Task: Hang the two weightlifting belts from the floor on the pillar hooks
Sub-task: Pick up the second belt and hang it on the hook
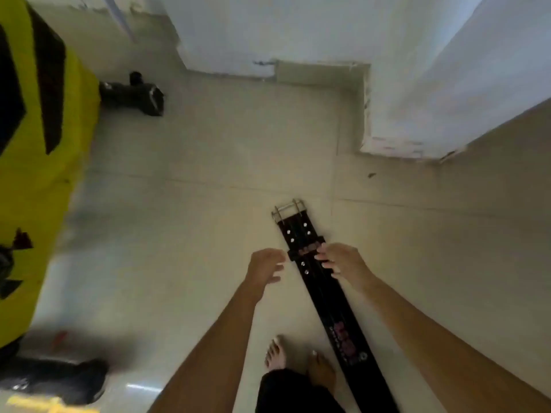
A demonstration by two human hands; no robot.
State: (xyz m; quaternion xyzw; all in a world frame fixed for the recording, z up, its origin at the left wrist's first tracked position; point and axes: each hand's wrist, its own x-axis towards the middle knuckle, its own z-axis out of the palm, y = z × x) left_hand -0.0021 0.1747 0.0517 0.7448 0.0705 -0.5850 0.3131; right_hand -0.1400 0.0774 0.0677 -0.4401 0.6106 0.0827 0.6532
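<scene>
A long black weightlifting belt (328,299) lies flat on the pale tiled floor, its metal buckle (287,208) at the far end and pink lettering near my feet. My right hand (343,260) reaches over the belt's right edge near the loop, fingers spread and touching it, with no clear grip. My left hand (265,265) hovers just left of the belt, fingers apart and holding nothing. Only one belt is clearly visible. No hooks are in view.
A white pillar (417,99) stands at the upper right, its base stepping out over the floor. A yellow and black padded object (38,174) fills the left side. A black foot (134,93) of equipment sits beside it. My bare feet (298,359) stand below the hands.
</scene>
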